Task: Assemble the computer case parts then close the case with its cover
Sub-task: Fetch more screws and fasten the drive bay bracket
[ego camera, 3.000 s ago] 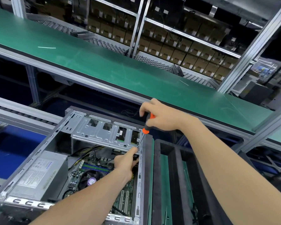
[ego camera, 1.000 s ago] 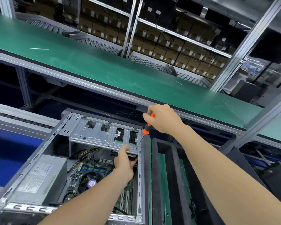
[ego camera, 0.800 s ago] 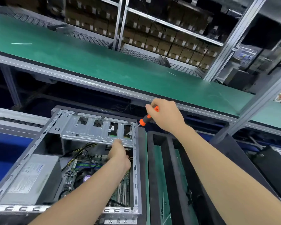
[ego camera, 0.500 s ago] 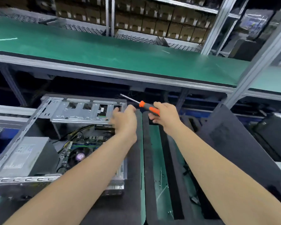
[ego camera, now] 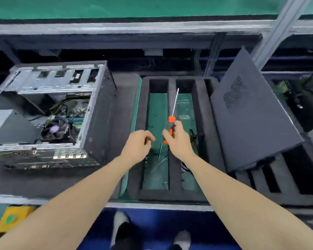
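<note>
Both hands moved from case (ego camera: 52, 82) to tray (ego camera: 204, 123): right hand (ego camera: 177, 140) grips screwdriver (ego camera: 171, 119); left hand (ego camera: 136, 147) curled, hold unclear.

One case (ego camera: 49, 112), one cover (ego camera: 257, 123), one screwdriver (ego camera: 171, 121), two hands (ego camera: 136, 147) (ego camera: 177, 141).

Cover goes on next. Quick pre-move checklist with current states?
1. Case open, no cover on it: ok.
2. Cover in view, leaning right of the tray, apart from the case: ok.
3. Right hand free: not ok, it grips the screwdriver.
4. Left hand free: cannot tell, fingers curled, maybe round something small.
5. Cables below the case rim: cannot tell, too blurred.
</note>
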`<state>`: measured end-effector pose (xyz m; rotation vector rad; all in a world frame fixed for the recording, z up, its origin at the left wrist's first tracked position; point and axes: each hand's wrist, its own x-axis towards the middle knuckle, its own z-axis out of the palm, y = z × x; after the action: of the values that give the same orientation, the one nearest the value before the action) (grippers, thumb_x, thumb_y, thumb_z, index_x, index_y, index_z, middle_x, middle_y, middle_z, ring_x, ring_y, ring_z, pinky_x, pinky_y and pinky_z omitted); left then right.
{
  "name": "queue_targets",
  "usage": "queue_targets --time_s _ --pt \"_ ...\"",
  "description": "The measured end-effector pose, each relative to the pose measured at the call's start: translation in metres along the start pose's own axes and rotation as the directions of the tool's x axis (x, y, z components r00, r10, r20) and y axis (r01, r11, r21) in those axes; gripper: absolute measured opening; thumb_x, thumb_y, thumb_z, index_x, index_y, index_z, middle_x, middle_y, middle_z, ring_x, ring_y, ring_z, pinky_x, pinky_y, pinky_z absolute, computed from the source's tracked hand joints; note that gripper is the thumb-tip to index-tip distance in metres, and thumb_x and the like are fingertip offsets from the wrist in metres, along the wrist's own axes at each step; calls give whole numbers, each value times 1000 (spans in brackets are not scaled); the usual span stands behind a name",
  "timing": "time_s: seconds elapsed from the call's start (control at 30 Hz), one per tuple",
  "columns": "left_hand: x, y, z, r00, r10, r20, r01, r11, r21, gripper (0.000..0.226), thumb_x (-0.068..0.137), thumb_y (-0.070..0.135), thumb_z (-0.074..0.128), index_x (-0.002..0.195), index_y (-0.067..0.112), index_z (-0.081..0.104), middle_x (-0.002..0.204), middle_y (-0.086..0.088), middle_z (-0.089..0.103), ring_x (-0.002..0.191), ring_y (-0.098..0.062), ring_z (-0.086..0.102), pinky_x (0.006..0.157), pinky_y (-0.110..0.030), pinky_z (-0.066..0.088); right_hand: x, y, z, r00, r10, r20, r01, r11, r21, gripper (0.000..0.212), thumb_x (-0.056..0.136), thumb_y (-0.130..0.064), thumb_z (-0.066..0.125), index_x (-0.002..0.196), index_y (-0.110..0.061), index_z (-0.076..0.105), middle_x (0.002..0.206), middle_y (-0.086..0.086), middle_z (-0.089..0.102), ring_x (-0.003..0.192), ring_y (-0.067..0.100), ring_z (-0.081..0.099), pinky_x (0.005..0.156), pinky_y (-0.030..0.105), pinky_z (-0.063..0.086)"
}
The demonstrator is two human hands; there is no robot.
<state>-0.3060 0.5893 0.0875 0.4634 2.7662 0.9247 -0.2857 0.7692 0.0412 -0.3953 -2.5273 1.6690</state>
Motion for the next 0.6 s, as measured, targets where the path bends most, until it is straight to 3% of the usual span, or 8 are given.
queue_targets --time_s 0.07,0.13,0.23,0.37,0.6 --pt "-6 -18 12 998 55 -6 -54 986 158 27 93 1 61 102 22 76 122 7 70 132 -18 54 111 -39 34 -6 8 6 996 -89 -27 88 995 -40 19 100 -44 60 111 -35 47 75 -6 63 71 13 65 66 27 50" --pt "-11 -33 18 991 127 -37 -118 974 192 24 96 2 61 106 19 76 137 5 63 144 -19 42 116 -45 26 -9 12 13 989 -130 -72 126 990 -61 26 101 -48 59 121 -36 47 75 -9 60 71 9 61 60 22 45" --pt "-13 -46 28 970 216 -108 -198 968 156 22 100 1 58 115 9 72 144 -6 58 144 -25 44 120 -39 30 -11 17 23 978 -199 -60 183 962 -203 37 103 -46 54 136 -32 43 82 -17 55 76 0 57 59 15 37" --pt "-11 -49 33 970 100 -221 -85 993 77 22 103 6 55 120 9 69 142 -5 56 137 -24 47 117 -39 37 -7 21 30 934 -358 7 322 834 -448 34 102 -37 55 132 -25 46 101 -10 60 81 5 52 64 26 40" --pt "-9 -54 33 960 128 -250 -114 991 68 13 101 11 61 109 11 72 130 -2 62 129 -20 51 111 -23 33 -5 28 33 925 -379 3 340 827 -447 38 103 -39 53 135 -22 47 109 -7 61 87 11 55 69 25 36"
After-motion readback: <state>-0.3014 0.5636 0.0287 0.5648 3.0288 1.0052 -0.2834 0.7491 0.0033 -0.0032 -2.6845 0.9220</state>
